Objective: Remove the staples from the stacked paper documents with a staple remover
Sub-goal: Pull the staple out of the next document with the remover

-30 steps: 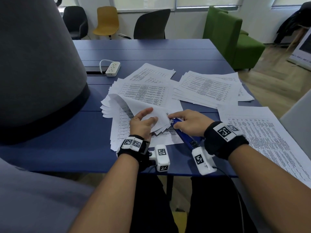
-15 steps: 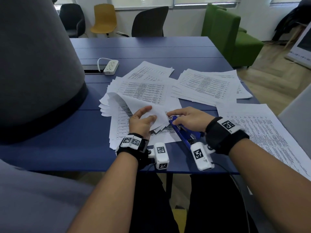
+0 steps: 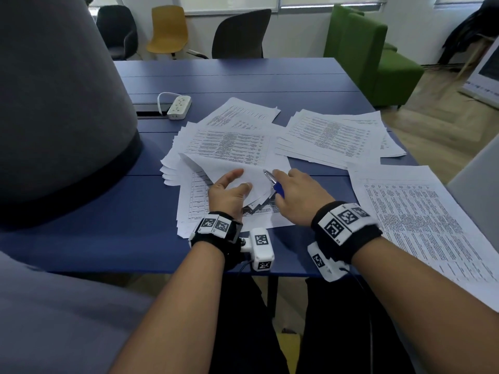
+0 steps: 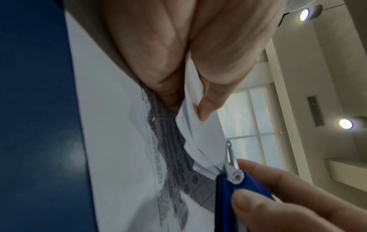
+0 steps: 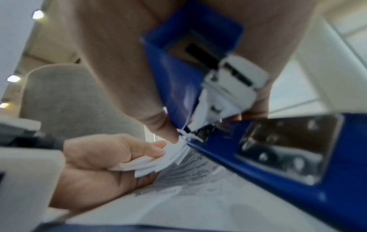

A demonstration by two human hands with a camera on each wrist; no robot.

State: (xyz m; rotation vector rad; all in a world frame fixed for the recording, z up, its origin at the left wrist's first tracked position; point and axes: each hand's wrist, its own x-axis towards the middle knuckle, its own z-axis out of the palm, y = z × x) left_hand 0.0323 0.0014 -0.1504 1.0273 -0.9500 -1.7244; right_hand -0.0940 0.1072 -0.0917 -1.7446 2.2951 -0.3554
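On the blue surface (image 3: 151,209), the left hand (image 3: 229,197) pinched folded pages (image 3: 243,174); the right hand (image 3: 299,198) gripped a blue remover (image 3: 278,188), its tip seemingly at their corner.

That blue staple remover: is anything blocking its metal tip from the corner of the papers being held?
Nothing visible does. The right hand holds the blue staple remover with its metal tip right at the folded-back paper corner, which the left hand pinches. The staple itself can't be made out.
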